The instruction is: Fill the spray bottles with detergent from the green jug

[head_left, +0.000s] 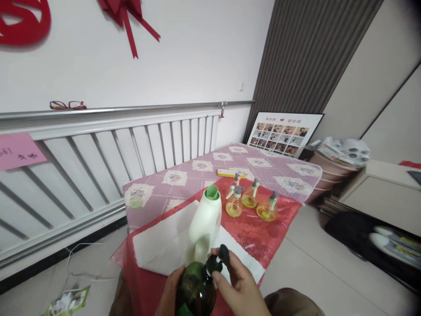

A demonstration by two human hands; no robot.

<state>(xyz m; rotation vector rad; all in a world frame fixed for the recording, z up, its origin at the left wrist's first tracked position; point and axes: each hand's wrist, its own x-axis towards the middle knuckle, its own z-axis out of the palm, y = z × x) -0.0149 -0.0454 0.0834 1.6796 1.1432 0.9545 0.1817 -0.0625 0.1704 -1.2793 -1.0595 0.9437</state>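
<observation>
A dark green pump bottle (197,293) is at the lower middle, close to my body. My left hand (169,293) is wrapped round its left side. The fingers of my right hand (239,284) close on the black pump head (217,260) at the bottle's neck. Whether the pump is screwed down, I cannot tell. Just behind stands a pale green-white plastic jug (204,219), uncapped, with a green pouring spout (211,192) in its mouth. Beyond it, several clear spray bottles (233,209) with yellow liquid stand on a red plastic sheet (253,237).
White paper (161,241) lies beneath the jug. A light green cap (135,202) and a yellow-edged flat box (230,173) rest on the patterned tablecloth (259,163). A white radiator (177,138) runs along the left; a photo board (284,131) and pink basket (332,162) stand at the back right.
</observation>
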